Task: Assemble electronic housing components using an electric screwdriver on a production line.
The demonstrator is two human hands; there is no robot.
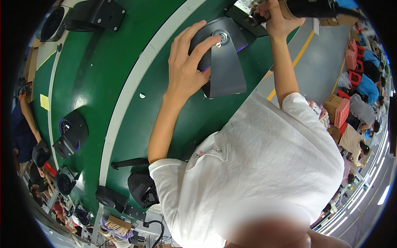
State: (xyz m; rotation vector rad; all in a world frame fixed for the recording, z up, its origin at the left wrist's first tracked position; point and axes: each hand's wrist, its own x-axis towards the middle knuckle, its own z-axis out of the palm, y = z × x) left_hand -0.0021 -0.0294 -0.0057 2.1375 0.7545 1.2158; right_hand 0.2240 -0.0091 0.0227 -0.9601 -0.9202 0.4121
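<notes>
Pointing lengthwise toward wearer [269, 157], wide end nearest: grey device [227, 66] under spread left fingers [207, 44], right fingers [262, 9] unreadable

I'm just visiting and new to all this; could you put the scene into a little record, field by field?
Left hand: the left hand is on a dark device, its index fingertip at the round hub
Right hand: the right hand is by a dark box; a black object overlaps it, and its grip is unclear
Surface: green bench
Farther left: a unit with a purple ring; a yellow note
Background: people at right, one in blue; red stools
</notes>
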